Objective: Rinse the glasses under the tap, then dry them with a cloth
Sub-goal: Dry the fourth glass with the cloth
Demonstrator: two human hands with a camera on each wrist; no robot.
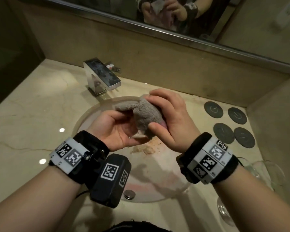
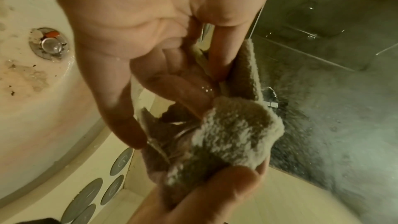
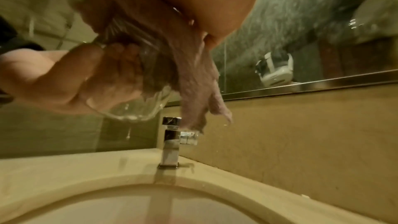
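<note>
Your left hand and right hand are raised together above the sink, between the tap and your body. Your right hand's fingers and thumb are curled around a grey cloth, which is bunched over a clear glass. The right wrist view shows the glass lying on its side with the cloth stuffed into it. Your left hand's fingers are curled around the glass from the other side, palm up. Two more glasses stand on the counter at its near right edge, just behind your right forearm. Four dark round coasters lie in a cluster near the counter's far right corner.
</note>
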